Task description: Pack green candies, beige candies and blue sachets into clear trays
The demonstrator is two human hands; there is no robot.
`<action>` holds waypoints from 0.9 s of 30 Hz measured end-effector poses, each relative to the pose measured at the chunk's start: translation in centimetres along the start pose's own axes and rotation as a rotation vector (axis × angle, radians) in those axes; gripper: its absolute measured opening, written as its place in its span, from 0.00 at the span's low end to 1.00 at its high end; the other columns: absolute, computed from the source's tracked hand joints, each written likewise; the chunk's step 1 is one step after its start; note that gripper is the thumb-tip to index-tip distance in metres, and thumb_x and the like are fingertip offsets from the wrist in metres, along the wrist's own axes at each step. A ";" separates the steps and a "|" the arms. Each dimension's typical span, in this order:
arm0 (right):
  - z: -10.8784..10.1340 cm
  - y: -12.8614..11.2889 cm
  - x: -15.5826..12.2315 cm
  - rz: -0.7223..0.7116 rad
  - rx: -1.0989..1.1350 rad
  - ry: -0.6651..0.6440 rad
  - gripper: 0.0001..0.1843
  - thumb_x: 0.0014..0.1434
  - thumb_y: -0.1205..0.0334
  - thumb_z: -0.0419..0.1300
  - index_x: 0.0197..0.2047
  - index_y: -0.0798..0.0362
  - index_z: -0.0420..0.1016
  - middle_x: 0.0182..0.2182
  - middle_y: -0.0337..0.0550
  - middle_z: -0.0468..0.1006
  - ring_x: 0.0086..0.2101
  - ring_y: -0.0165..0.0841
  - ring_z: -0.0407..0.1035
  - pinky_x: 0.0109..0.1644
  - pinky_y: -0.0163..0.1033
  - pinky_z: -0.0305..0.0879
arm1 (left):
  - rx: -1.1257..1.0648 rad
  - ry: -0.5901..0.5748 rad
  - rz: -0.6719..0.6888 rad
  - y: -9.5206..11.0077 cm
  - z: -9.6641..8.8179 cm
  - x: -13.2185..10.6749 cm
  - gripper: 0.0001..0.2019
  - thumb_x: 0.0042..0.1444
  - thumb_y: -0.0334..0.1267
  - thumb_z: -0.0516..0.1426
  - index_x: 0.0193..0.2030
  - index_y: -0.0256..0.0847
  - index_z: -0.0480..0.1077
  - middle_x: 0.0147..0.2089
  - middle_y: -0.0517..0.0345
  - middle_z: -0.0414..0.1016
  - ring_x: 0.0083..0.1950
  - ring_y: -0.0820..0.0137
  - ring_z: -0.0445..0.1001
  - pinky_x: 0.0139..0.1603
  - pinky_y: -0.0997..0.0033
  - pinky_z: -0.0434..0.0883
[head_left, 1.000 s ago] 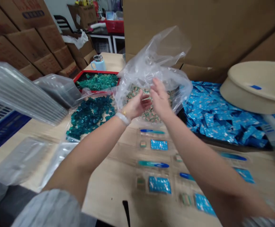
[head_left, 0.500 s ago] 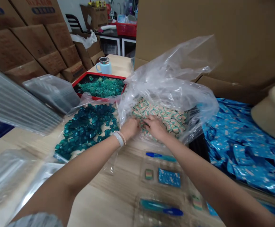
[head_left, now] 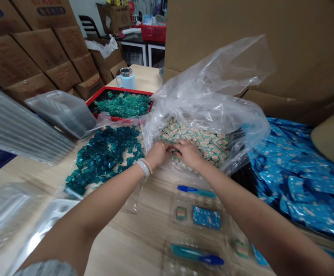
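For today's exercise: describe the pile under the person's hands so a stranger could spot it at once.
On the wooden table, find the big clear plastic bag. Inside it, beneath the left hand and right hand, lies a heap of small cream-and-green packets. They stand out, pale, between the dark teal pieces and the shiny blue sachets on either side.

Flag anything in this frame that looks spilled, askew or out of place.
The teal pieces lie loose on clear plastic on the wooden tabletop, while similar pieces sit contained in the red-rimmed tray. That makes the loose heap look spilled, though it may have been laid out on purpose.
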State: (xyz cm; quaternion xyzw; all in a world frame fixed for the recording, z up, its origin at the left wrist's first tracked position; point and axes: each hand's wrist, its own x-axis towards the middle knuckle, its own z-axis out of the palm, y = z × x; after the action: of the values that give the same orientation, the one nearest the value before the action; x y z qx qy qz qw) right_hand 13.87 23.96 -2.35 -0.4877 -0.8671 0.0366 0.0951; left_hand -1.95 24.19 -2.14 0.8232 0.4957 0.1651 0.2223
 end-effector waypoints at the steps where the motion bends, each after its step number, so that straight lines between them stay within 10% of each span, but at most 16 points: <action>1: 0.0 0.1 0.0 0.006 0.018 0.005 0.11 0.53 0.64 0.54 0.39 0.52 0.73 0.35 0.45 0.69 0.39 0.36 0.61 0.44 0.40 0.55 | -0.037 -0.006 -0.004 -0.2 -0.1 0.1 0.09 0.48 0.30 0.51 0.35 0.34 0.71 0.30 0.53 0.72 0.32 0.70 0.68 0.37 0.72 0.65; 14: 0.2 0.8 -1.2 0.285 0.784 0.096 0.08 0.50 0.66 0.53 0.36 0.55 0.67 0.21 0.34 0.66 0.22 0.27 0.61 0.27 0.32 0.58 | -0.449 0.010 -0.303 0.5 0.2 1.6 0.09 0.47 0.31 0.53 0.33 0.30 0.72 0.19 0.59 0.68 0.20 0.76 0.64 0.22 0.78 0.62; 27: -1.0 0.5 -2.5 0.197 0.255 0.016 0.11 0.49 0.73 0.51 0.37 0.53 0.63 0.24 0.37 0.68 0.26 0.29 0.63 0.30 0.32 0.54 | -0.403 -0.049 0.003 1.8 2.0 1.8 0.10 0.42 0.25 0.52 0.32 0.33 0.71 0.24 0.62 0.70 0.27 0.76 0.65 0.28 0.79 0.63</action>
State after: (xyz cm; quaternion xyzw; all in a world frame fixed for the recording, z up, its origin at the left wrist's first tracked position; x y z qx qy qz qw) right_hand 15.72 22.08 -1.78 -0.5548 -0.8025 0.1517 0.1590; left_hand 1.14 24.68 -2.80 0.7665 0.4458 0.2415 0.3943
